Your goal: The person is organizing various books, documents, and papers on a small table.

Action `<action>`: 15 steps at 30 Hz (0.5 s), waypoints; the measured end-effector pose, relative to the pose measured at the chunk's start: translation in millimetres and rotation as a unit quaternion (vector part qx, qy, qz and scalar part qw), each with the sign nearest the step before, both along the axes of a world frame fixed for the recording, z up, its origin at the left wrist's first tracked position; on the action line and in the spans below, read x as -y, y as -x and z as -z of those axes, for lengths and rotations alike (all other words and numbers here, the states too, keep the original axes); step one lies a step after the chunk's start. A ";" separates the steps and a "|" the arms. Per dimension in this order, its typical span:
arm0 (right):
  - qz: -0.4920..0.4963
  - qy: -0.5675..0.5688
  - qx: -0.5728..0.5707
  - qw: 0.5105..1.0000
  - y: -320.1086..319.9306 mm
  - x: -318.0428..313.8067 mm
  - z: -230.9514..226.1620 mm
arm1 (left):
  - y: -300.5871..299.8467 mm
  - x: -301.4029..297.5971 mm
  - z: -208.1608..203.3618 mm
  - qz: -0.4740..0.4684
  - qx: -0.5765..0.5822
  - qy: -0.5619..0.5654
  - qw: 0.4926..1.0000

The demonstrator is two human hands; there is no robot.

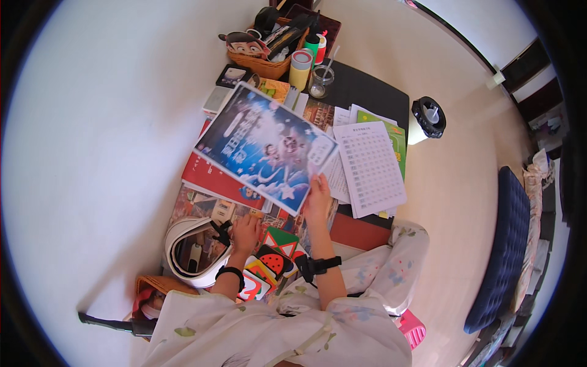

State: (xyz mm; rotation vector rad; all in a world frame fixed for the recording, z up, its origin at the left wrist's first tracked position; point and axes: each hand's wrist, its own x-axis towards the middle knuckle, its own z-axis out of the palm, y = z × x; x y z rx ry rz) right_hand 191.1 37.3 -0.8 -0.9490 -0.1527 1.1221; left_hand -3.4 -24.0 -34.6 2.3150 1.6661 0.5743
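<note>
Head view. One glossy sheet (260, 144), blue with a white border, flat, rectangular, slanted above the counter (376, 92); printed cartoon figures, a star, big pale characters. Right hand (317, 197): grip pinched on the sheet's lower right edge. Left hand (246, 233): low over the counter, fingers partly bent, beside the cards (276, 264); cannot tell how far its grip is closed or if it has hold of anything. Two black wristbands, one per wrist.

Cards: overlapping, at least four, brightly coloured, one with a red dotted shape; exact count hidden. One white case (174, 252), rounded, smooth-rimmed, left of the left hand. One red folder (214, 181), partly under the blue sheet, small pale print. One white paper (369, 165) on top of other pages, printed grid, too small to read; one green book (398, 147) partly beneath.

Far end: one woven wicker basket (251, 65), filled, one cartoon face cutout (244, 44) at its front; one yellow bottle (299, 74), cylindrical; one clear glass jar (320, 84) with one straw. Floor, right: one bin (418, 131), black plastic liner.
</note>
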 end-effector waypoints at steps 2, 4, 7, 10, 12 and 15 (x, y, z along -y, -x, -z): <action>-0.018 0.026 0.034 0.999 14.7 -2.3 6.3 | -0.8 0.2 1.1 0.000 -0.004 0.001 1.000; -0.060 0.017 0.080 0.995 25.5 -7.4 11.0 | -0.1 -0.3 5.5 0.005 -0.002 0.002 1.000; -0.091 0.026 0.133 0.987 42.3 -16.8 4.9 | 0.9 0.3 7.3 -0.004 -0.007 -0.015 1.000; -0.114 0.032 0.190 0.975 49.5 -24.8 10.6 | -0.7 -0.8 5.6 -0.006 -0.018 -0.019 1.000; -0.126 0.046 0.198 0.971 56.7 -31.4 15.4 | 1.6 -0.2 10.3 -0.006 -0.018 -0.015 1.000; -0.137 0.077 0.221 0.962 53.9 -34.8 23.4 | 1.6 0.0 11.8 0.001 -0.016 -0.013 1.000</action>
